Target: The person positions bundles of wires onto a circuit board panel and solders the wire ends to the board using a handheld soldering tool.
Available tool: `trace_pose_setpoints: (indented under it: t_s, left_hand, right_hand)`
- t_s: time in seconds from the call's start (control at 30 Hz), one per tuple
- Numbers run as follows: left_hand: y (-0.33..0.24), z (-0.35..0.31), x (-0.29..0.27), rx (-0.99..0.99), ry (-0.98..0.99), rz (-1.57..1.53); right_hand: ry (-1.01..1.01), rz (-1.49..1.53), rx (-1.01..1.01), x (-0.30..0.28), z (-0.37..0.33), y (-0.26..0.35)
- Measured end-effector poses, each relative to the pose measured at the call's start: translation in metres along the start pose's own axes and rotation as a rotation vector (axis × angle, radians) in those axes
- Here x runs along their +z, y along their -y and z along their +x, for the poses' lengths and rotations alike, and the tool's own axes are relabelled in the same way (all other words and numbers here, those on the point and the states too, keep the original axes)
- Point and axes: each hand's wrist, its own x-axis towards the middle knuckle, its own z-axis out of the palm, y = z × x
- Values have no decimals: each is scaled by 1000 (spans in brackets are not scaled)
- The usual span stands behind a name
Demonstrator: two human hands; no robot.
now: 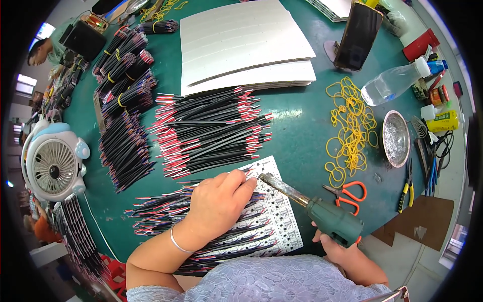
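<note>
My left hand (219, 199) rests over a white circuit board panel (286, 221), its thumb and fingertips pinched near the panel's upper edge. A thin black wire runs in under these fingers; its gripped part is hidden. My right hand (329, 247) is wrapped round a green soldering gun (334, 221). The gun's metal tip points up and left, close to my left fingertips, above the panel. Several rows of dark wires (161, 211) with red and blue ends reach leftward from the panel.
Loose black wires (211, 131) lie beyond the panel, with bundled wires (128, 95) to their left. White panels (241, 43) are stacked at the back. Rightward are yellow rubber bands (347, 131), orange-handled cutters (347, 195), a metal bowl (385, 141), a bottle (390, 85) and a propped phone (358, 38). A fan (54, 161) stands left.
</note>
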Motion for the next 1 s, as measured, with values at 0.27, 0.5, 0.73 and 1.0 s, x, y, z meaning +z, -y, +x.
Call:
trace_pose_setpoints:
  t_s: [0.27,0.5,0.73,1.0]
  left_hand:
    - [-2,2,0,-20,9,11]
    - [-2,3,1,-16,5,13]
    - [0,3,3,-7,-34,-26]
    - [3,3,2,7,-43,-66]
  right_hand:
    - [25,-456,-308,-2,3,-5]
    - [-20,-66,-157,-2,-3,-4]
    - [-4,59,-78,-8,-10,-14]
    - [93,-36,-133,-13,-6,-13]
